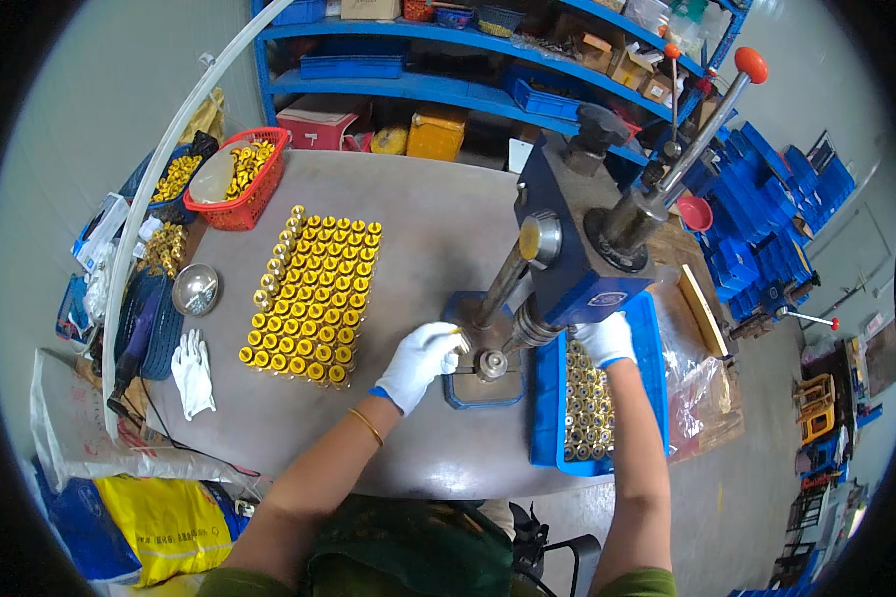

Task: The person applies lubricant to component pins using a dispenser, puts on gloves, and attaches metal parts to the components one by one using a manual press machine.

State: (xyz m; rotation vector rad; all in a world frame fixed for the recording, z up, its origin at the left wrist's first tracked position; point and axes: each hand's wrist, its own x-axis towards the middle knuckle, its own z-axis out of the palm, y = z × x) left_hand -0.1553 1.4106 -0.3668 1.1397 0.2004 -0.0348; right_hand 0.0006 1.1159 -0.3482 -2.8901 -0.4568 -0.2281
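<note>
My left hand (420, 366), in a white glove, pinches a small metal fitting (462, 342) with a yellow top, mostly covered by the fingers. It is just left of the round metal seat (491, 365) on the base of a blue hand-lever press (587, 214). My right hand (605, 340), also gloved, reaches into a blue plastic tray (548, 423) right of the press. Its fingers are largely hidden, so their grip does not show. Rows of metal fittings (589, 413) lie in that tray. Left of the press, yellow-topped fittings (314, 298) stand in a tight block on the table.
The grey table (428, 229) also bears a red basket (237, 211) of yellow parts, a steel bowl (196, 289) and a loose white glove (192, 373). The press lever (707, 124) slants up to the right. Blue shelves (438, 90) stand behind.
</note>
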